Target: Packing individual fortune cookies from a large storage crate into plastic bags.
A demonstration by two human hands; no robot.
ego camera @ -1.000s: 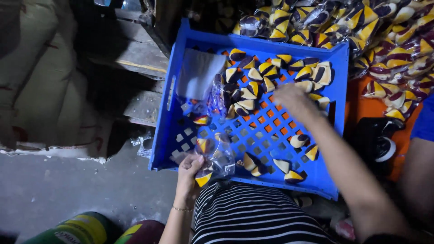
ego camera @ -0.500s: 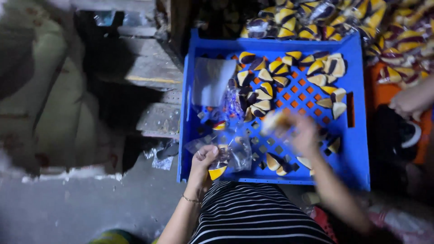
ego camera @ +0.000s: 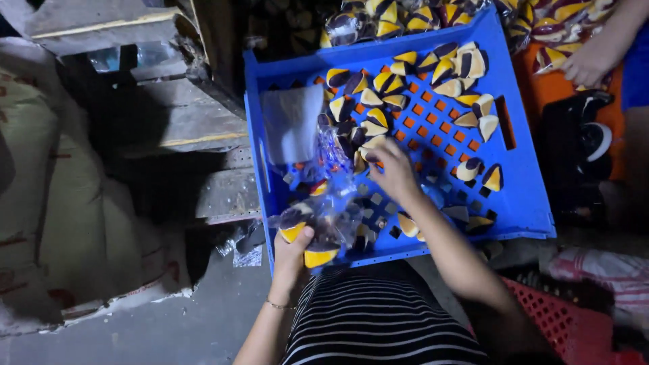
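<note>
Two hands over blue crate (ego camera: 520,169); left hand (ego camera: 292,247) clasps clear bag (ego camera: 331,203), right hand (ego camera: 392,172) grip hidden, cannot tell

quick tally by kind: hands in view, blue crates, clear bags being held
hands: 3 (left hand, right hand, another person's hand)
blue crate: 1
clear bag, held in the left hand: 1
total: 5

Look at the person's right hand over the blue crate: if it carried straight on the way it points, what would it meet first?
Probably the wedge pieces heaped just beyond the right hand in the blue crate; its height above them is unclear.
</note>
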